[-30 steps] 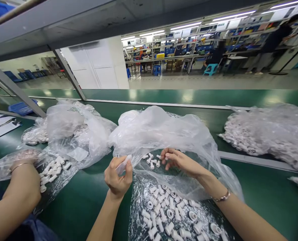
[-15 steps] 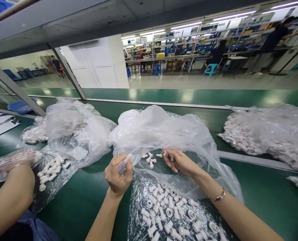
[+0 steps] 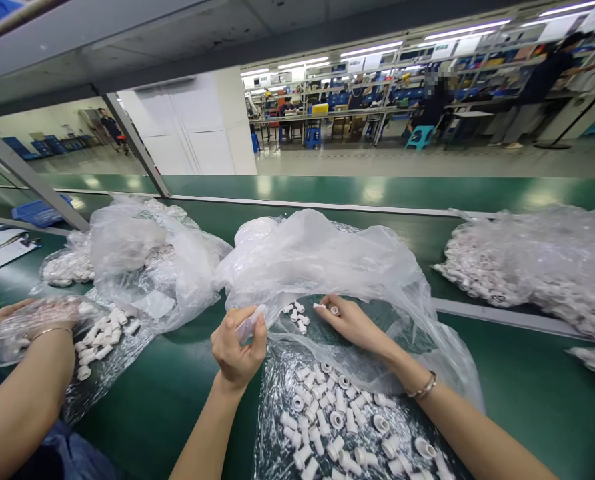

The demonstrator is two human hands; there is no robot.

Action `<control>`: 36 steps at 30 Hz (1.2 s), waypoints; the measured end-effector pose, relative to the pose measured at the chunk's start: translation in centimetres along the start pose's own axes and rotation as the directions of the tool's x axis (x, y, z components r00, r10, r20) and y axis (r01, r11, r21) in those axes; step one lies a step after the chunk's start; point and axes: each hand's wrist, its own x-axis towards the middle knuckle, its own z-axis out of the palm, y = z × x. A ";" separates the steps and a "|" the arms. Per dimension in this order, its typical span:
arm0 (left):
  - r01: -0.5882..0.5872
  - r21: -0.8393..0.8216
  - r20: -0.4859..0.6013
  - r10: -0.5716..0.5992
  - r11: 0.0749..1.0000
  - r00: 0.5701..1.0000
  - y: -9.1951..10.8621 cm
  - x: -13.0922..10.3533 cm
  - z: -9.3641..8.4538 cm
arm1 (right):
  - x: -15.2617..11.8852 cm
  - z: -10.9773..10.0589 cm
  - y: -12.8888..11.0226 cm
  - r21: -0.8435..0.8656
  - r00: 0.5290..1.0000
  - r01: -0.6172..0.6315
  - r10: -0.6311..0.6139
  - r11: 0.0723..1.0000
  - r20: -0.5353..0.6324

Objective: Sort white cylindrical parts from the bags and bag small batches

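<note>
My left hand [image 3: 240, 343] is closed on the edge of a large clear plastic bag [image 3: 327, 257], bunched between thumb and fingers. Inside the bag's mouth, my right hand [image 3: 345, 320] holds small white plastic fittings, one at the fingertips and another against the fingers. Just left of those fingertips lies a small group of white fittings [image 3: 297, 317]. Many more loose white fittings [image 3: 335, 420] are spread on a clear plastic sheet nearer to me, below both hands.
At the left, another person's hands [image 3: 52, 317] are at a clear bag beside a pile of white fittings [image 3: 102, 337]. Filled bags stand at the back left [image 3: 132, 240] and right [image 3: 532, 260]. A metal shelf [image 3: 177, 50] hangs overhead.
My right hand has shifted slightly left, towards the small group, and its fittings sit differently in the fingers. The other person's hands and bag at the left have moved.
</note>
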 end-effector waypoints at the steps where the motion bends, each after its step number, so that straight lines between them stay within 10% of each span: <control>1: 0.003 -0.002 0.002 -0.003 1.000 1.000 0.0 0.0 0.0 | 0.0 -0.5 -0.2 0.176 0.998 -0.041 0.033 0.984 0.045; 6: -0.005 -0.022 0.002 0.005 1.000 1.000 0.1 0.0 0.0 | -0.1 -1.1 -1.3 0.598 0.967 -0.202 0.062 0.776 0.246; 10: 0.006 -0.020 0.007 -0.006 1.000 1.000 0.0 0.0 0.0 | -0.2 0.8 -1.4 0.225 0.999 0.000 -0.007 0.974 0.032; 15: 0.021 -0.044 0.023 -0.020 0.999 1.000 0.0 0.0 0.0 | 0.0 3.0 -0.8 -0.246 0.998 0.063 -0.061 0.967 0.016; 24: 0.024 -0.052 0.001 -0.024 0.998 1.000 0.0 0.1 -0.1 | -3.6 -2.0 -5.4 -0.010 0.941 0.123 -0.113 0.992 0.320; 28: 0.031 -0.036 0.006 -0.031 0.999 1.000 0.0 0.1 -0.1 | -7.1 -1.3 -7.8 -0.126 0.782 0.354 -0.219 0.927 0.583; 36: 0.023 -0.023 0.000 -0.023 0.999 1.000 0.1 0.0 -0.2 | -8.4 3.3 -6.0 -0.537 0.848 0.517 -0.313 0.667 0.428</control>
